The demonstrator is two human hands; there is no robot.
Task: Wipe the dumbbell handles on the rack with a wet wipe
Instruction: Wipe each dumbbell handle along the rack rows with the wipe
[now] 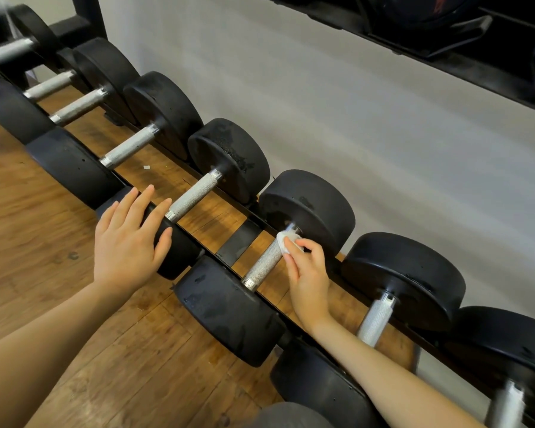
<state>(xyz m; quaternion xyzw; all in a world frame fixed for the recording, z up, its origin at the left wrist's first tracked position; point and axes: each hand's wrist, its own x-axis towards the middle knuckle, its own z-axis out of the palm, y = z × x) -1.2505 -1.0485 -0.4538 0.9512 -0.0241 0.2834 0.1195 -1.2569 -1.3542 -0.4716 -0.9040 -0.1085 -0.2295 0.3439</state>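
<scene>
While the right hand [308, 273] pinches a white wet wipe [286, 242] against the far end of a knurled dumbbell handle [267, 259] on the rack [238, 242], the left hand [127, 239] rests flat, fingers spread, on a neighbouring dumbbell's black near head [176, 245]. No readable writing shows on the weights.

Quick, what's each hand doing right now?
Left hand: open, fingers resting on a dumbbell head.
Right hand: pinching the wet wipe against a dumbbell handle.
</scene>
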